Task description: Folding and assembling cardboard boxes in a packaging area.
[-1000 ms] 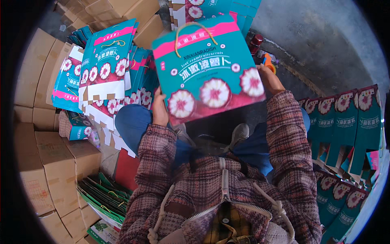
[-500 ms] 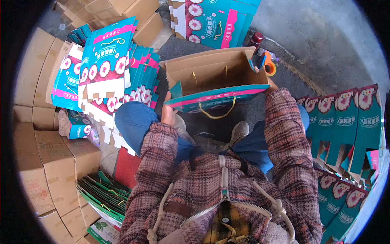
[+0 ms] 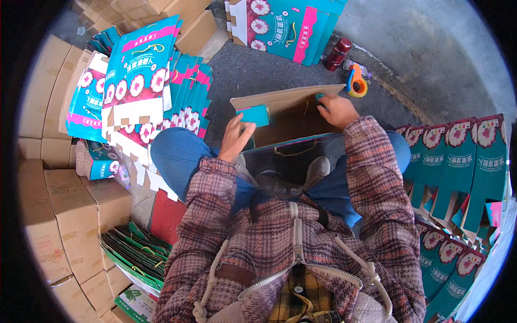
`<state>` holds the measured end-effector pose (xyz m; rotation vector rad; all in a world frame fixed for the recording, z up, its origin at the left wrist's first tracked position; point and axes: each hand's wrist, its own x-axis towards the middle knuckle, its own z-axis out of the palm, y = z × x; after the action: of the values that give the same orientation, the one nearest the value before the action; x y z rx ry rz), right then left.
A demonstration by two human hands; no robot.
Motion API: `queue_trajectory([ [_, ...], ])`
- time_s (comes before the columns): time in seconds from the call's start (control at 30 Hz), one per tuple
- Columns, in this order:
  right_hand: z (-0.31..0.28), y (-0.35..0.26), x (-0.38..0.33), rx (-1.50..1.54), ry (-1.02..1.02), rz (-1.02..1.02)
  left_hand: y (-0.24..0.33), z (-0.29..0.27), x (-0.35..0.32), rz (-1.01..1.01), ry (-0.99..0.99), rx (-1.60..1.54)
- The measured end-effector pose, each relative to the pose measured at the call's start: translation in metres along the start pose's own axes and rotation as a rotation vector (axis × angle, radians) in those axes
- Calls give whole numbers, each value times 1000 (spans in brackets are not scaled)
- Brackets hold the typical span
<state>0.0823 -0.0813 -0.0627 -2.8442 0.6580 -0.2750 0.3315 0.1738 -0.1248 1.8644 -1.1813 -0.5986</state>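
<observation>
Between my knees stands a cardboard carrying box (image 3: 291, 126) with its top open, brown inside, with rope handles. At its left end a teal side flap (image 3: 256, 115) leans in over the opening. My left hand (image 3: 235, 139) is beside that flap, fingers outstretched, the fingertips at its outer edge. My right hand (image 3: 338, 111) reaches over the right end of the box. Its fingers are bent onto the right flap, of which only a small teal piece (image 3: 320, 97) shows.
Flat teal-and-pink cartons (image 3: 137, 75) are piled at the left, more (image 3: 293, 29) at the far side. Folded cartons (image 3: 463, 156) line the right. Brown boxes (image 3: 70, 215) are stacked at left. A dark red bottle (image 3: 338, 54) and an orange tape dispenser (image 3: 356, 82) are on the floor.
The box has been lowered toward the floor and its opening faces up more. Both hands have moved from holding its ends to the end flaps, and the left flap now leans inward.
</observation>
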Motion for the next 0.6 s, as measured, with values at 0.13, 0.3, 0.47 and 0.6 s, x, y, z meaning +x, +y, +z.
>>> queue_trajectory([
  [0.13,1,-5,5,-9,-127,5,14,-3,0,-65,-30,-13],
  [0.3,8,33,2,-66,-239,113,19,-3,3,-71,-28,19],
  [0.47,-5,40,19,697,-203,670,9,-1,-2,-92,1,-66],
  [0.6,-10,46,20,815,-139,876,15,-1,-1,-84,-20,-69],
])
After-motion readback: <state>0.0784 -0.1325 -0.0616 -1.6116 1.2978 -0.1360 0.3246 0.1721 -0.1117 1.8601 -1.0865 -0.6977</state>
